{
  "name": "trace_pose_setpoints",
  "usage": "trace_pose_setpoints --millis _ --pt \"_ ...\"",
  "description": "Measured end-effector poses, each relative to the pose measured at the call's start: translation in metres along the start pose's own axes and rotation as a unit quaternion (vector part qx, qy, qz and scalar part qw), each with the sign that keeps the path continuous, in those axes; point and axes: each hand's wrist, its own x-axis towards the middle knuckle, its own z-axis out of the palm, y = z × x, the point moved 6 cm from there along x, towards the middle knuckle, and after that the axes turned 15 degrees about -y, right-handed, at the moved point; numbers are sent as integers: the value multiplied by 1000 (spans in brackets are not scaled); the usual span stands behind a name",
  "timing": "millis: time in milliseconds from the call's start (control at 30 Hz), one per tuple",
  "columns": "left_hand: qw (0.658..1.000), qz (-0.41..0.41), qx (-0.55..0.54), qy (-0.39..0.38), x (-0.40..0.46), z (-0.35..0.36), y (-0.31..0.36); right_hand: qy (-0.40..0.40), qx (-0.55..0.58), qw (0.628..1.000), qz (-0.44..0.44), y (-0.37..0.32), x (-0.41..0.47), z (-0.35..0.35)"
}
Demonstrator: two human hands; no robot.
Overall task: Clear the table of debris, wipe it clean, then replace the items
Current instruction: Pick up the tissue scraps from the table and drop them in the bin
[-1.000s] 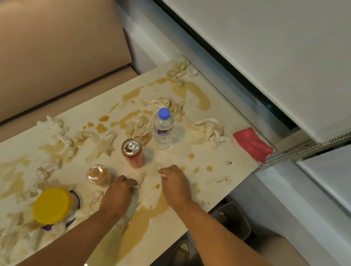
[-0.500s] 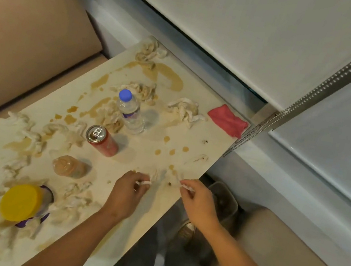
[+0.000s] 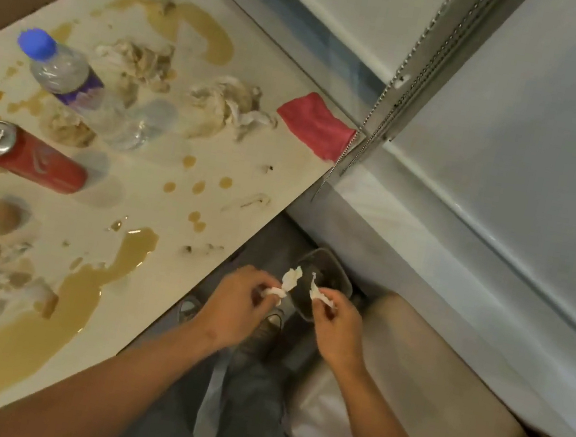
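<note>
As both hands hang past the table's near edge: each pinches its own scrap of white tissue, the two hands close together but not touching.
Left hand [image 3: 239,300]: thumb and fingertips nip a crumpled tissue scrap [image 3: 284,283] that sticks up toward 1 o'clock from the knuckles.
Right hand [image 3: 339,321]: fingers curled on a second scrap [image 3: 316,289], rising toward 11 o'clock.
Bin [image 3: 339,279]: a dark container on the floor just beyond the hands at 12 o'clock; the scraps hang over its rim.
Handling, scraps: likely almost weightless, limp and easily torn; a light fingertip pinch at any fold should do.
Table [image 3: 162,311]: at 9 o'clock from the hands, smeared with brown puddles and drops.
Soaked wads [image 3: 227,107]: at 11 o'clock, well apart from the hands; probably sodden, heavier and prone to shredding, so best scooped from beneath with the whole hand.
Red can [image 3: 29,159] and water bottle [image 3: 72,80]: far at 10 o'clock; rigid, possibly wet and slippery, best gripped round the body.
Red cloth [image 3: 314,128]: at 12 o'clock on the table's far corner; soft, looks dry, easily bunched for wiping.
</note>
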Motion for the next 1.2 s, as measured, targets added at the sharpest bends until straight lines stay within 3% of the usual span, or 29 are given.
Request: trace_pose_setpoints --millis 333,633,900,1200 --pt "990 -119 -9 -75 113 112 -63 -26 21 991 130 152 56 4" --pt "985 -142 52 -80 202 157 -95 -18 19 987 156 202 114 4" --pt "986 -108 101 -80 215 149 -84 -58 4 987 147 190 127 -2" --pt "993 -64 55 -81 134 88 -45 -79 -47 994 52 107 81 -17"
